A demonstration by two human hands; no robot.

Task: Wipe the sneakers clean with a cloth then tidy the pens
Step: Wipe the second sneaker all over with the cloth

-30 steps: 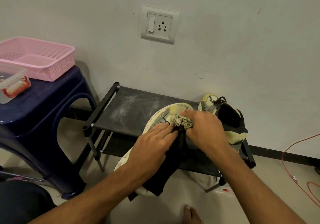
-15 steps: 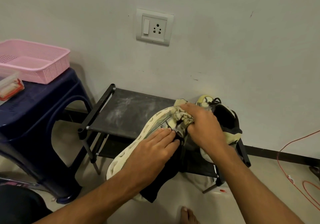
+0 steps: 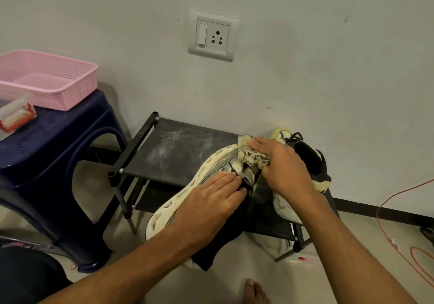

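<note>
— Where is the sneaker lying right now?

— It is tilting on its side at the front edge of the black shoe rack, with the cream sole facing left and the toe pointing toward the wall. Both hands are working on top of it.

— What is the left hand doing?

— It is lying flat across the upper near the middle of the shoe, fingers straight and close together, pressing down. The thumb is hiding from view, so I cannot tell whether it is hooking underneath.

— And the right hand?

— It is curling tightly round a bunched pale cloth and pushing it against the toe end, just beyond the left fingertips. The two hands are sitting almost touching.

— Where is the other shoe?

— The second sneaker is resting on the rack just behind the right hand, by the wall.

— Anything hanging loose?

— A dark piece of fabric is dangling below the left wrist; I cannot tell whether it is belonging to the shoe.
</note>
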